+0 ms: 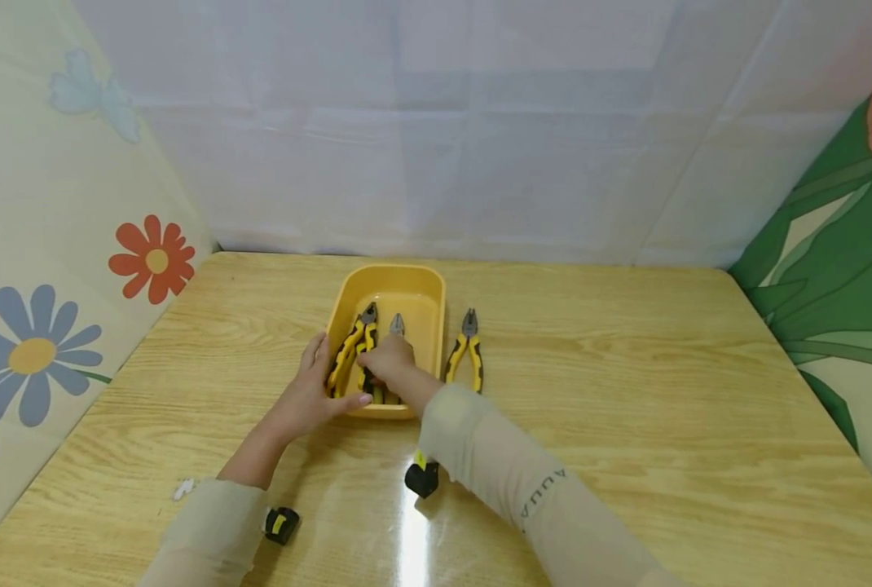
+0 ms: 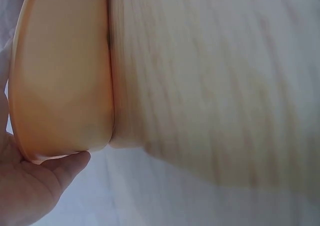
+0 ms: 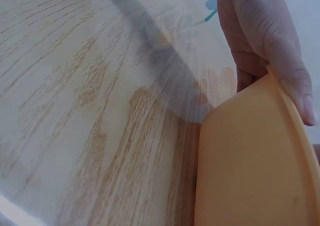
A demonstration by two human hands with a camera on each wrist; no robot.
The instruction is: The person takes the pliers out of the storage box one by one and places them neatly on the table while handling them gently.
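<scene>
A yellow plastic bin [image 1: 427, 281] stands on the wooden table. My left hand [image 1: 310, 397] holds its near left corner, fingers along the left side and thumb across the front rim. In the left wrist view this thumb [image 2: 72, 167] lies against the bin's wall. My right hand [image 1: 392, 359] reaches inside and grips a pair of pliers [image 1: 397, 324], whose grey jaws stick out beyond the fingers; the hand covers much of the handles. Left of it in the bin lies another pair of yellow-and-black pliers [image 1: 348, 350].
Pliers with spread handles [image 1: 471, 346] lie on the table right of the bin. Two small black-and-yellow objects, perhaps tape measures, sit nearer me: one [image 1: 422, 479] by the right sleeve, another [image 1: 282, 526] by the left. Small white bits [image 1: 183, 489] lie at the left.
</scene>
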